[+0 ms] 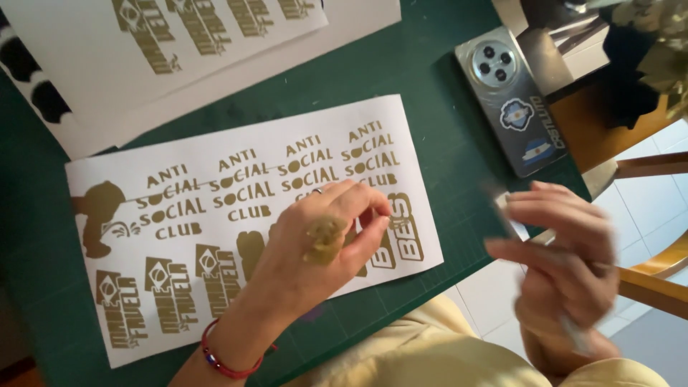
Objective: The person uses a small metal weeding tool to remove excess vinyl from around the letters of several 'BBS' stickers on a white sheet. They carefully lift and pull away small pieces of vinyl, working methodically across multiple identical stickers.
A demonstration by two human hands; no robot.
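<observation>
A white backing sheet [236, 215] with several gold vinyl decals lies on a dark green cutting mat [437, 107]. My left hand [322, 240] rests on the sheet's right part, fingers curled and pinching at a decal near its lower right. A crumpled scrap of gold vinyl [324, 239] sticks to the back of that hand. A red bracelet circles the left wrist. My right hand [566, 247], blurred, hovers off the mat's right edge and holds a thin silvery tool [512, 218] whose tip points up and left.
A second white sheet [179, 43] with gold decals lies at the back left. A grey phone [512, 100] with stickers lies face down at the mat's right corner. Wooden chair parts [652, 283] and a tiled floor show beyond the table edge.
</observation>
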